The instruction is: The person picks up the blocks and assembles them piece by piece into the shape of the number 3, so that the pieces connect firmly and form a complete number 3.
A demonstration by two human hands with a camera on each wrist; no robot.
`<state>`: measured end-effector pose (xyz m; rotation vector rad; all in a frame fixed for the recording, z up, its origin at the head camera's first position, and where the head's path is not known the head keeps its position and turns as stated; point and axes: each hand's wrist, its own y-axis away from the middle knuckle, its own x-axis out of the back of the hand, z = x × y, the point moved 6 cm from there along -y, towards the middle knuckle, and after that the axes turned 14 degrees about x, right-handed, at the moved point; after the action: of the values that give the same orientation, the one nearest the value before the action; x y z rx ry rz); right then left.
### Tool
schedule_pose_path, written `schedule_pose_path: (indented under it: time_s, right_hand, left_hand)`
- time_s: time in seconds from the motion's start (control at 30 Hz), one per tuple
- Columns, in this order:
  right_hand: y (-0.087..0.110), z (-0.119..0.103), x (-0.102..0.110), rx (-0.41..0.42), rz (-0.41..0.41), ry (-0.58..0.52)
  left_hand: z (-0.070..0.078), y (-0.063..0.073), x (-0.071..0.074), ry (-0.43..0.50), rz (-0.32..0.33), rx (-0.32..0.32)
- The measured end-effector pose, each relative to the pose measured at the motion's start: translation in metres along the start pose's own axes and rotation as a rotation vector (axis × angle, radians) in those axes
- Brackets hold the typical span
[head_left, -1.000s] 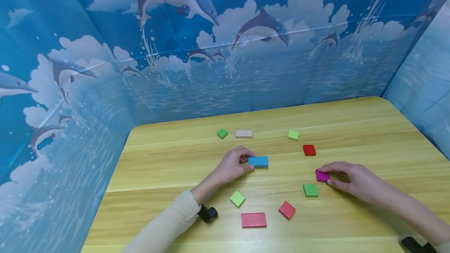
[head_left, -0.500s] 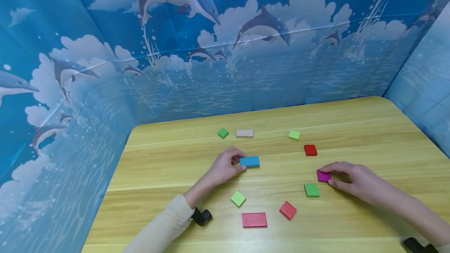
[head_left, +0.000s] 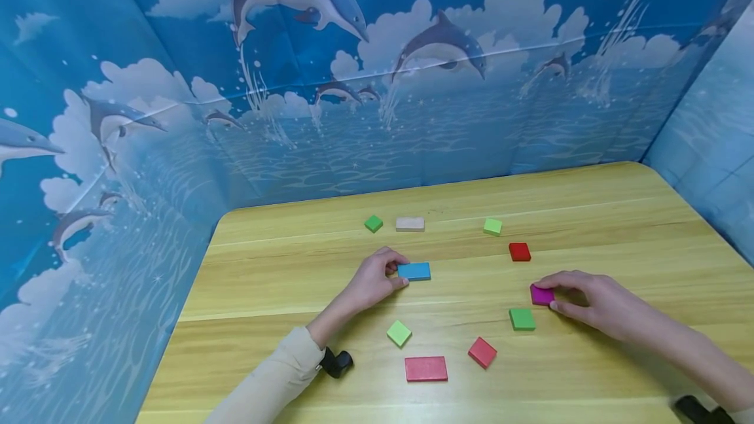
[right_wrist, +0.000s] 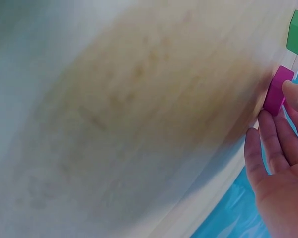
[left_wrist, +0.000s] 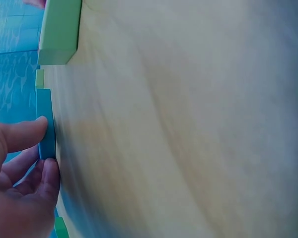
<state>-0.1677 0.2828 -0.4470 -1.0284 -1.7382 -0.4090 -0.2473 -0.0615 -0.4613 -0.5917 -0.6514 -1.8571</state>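
A flat blue rectangular block (head_left: 415, 271) lies near the middle of the wooden table. My left hand (head_left: 376, 278) pinches its left end between thumb and fingers; the left wrist view shows the thumb against one edge of the blue block (left_wrist: 46, 106). Farther right, my right hand (head_left: 601, 303) pinches a small magenta block (head_left: 541, 295) at its right side. In the right wrist view the thumb and fingertips meet the magenta block (right_wrist: 277, 93). A green square block (head_left: 521, 319) lies just in front of the magenta one.
Behind the hands lie a dark green block (head_left: 374, 224), a pale grey-pink block (head_left: 410, 224), a light green block (head_left: 492, 226) and a red block (head_left: 520, 252). In front are another light green block (head_left: 399, 333), a pinkish-red rectangle (head_left: 426, 369) and a red square (head_left: 482, 352).
My left hand has slid the blue block to the left across the table, mostly in the first half second. My right hand and the magenta block have stayed in place.
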Motion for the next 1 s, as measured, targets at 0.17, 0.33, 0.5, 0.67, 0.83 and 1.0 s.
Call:
schedule_pose_path:
  time_s: [0.17, 0.33, 0.5, 0.67, 0.83, 1.0]
  right_hand:
    - [-0.004, -0.001, 0.001, -0.008, -0.026, -0.007]
    - [-0.007, -0.001, 0.000, -0.036, -0.053, -0.032]
    - [-0.007, 0.000, 0.000, -0.051, -0.059, -0.038]
    - [-0.011, 0.002, -0.001, -0.048, -0.061, -0.039]
    - [-0.017, 0.001, -0.003, -0.032, -0.065, -0.060]
    - [-0.025, -0.004, -0.004, 0.003, -0.039, -0.081]
  left_hand:
    - [-0.001, -0.001, 0.002, 0.014, -0.009, 0.012]
    - [-0.002, -0.001, 0.002, 0.025, -0.015, 0.025]
    - [-0.002, -0.001, 0.001, 0.029, -0.017, 0.016]
    - [-0.003, -0.002, 0.000, 0.025, -0.018, 0.004]
    - [-0.004, -0.004, 0.001, 0.020, -0.023, 0.022]
    - [-0.006, -0.008, 0.001, 0.004, -0.023, 0.031]
